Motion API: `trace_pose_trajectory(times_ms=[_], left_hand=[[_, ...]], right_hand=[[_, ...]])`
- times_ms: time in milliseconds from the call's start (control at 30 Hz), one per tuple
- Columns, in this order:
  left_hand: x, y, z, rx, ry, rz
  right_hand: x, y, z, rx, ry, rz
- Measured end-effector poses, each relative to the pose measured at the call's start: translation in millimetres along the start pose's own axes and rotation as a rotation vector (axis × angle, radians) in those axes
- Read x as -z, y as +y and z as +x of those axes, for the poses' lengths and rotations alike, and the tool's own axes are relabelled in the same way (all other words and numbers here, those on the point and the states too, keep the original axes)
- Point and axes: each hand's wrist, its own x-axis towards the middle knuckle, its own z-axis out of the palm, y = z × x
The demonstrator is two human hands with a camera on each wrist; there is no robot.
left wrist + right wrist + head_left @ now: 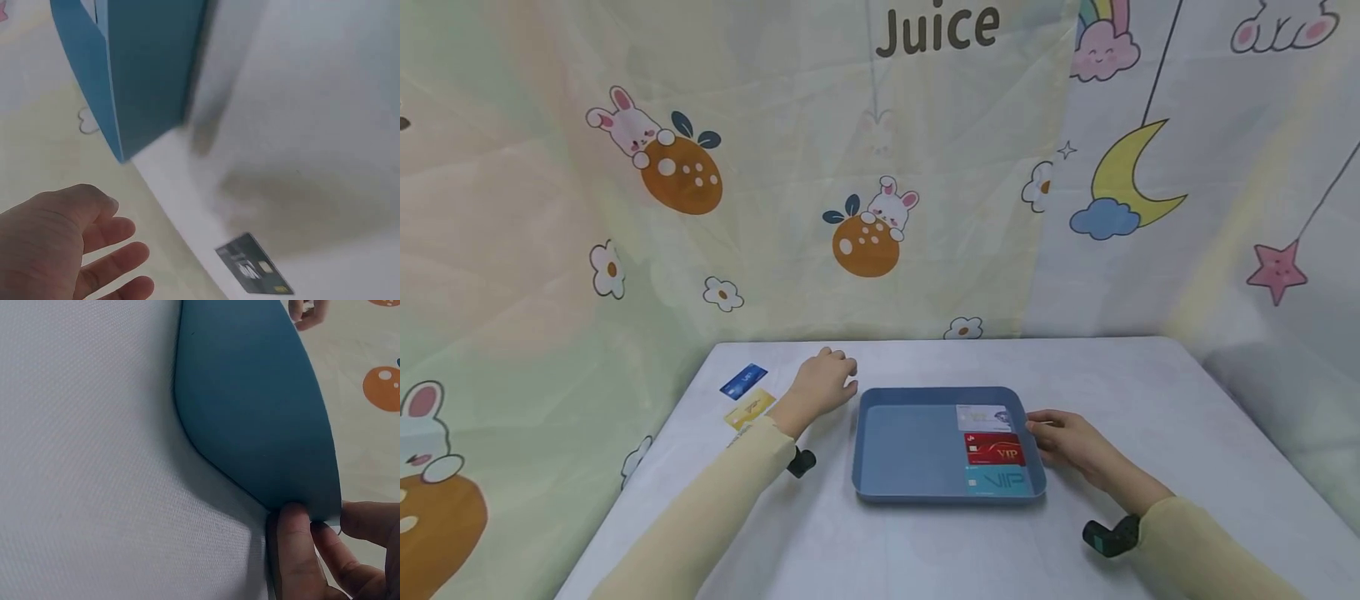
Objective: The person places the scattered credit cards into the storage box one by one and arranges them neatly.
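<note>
Head view: Your blue-grey tray (910, 450) sits right of centre in the lower half of the frame, on the white table (955, 550). Inside, along its right side, the white card (985, 417), red card (992, 448) and teal card (996, 480) lie in a column, seemingly spaced so that no face covers another. The blue card (743, 381) and yellow card (750, 408) lie outside the tray, left of centre. A pale edge beside your left sleeve (700, 517) may be a further card; too much is covered to tell. Your left hand (820, 382) is near the tray's upper left corner, fingers loosely bent, grasping nothing. Your right hand (1078, 442) is at the tray's right rim.

Left wrist view: You hold nothing at lower left, which confirms the head view. The tray's outer wall fills the upper left. A dark card with a chip lies at bottom right, probably the blue one; the chip is not distinct in the head view.

Right wrist view: Your digits pinch the tray's rim at lower right, a grip hard to judge from above. In my judgement it steadies the tray. Your left fingertips appear at the upper right; no cards show here.
</note>
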Motion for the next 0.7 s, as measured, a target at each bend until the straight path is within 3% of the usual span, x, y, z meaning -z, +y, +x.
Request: trace_pose_trajectory(times_ms=[367,700], left_hand=[[-6.3,-38.4,-22.4,0.139,-0.066,0.002],[-12.6,-80.6,-42.3,0.259,-0.171,0.008]], right_hand=[[0.5,0.5,-0.3,0.006,-0.009,0.011],[-0.9,-0.3,-0.3,0.002,-0.006,0.008]])
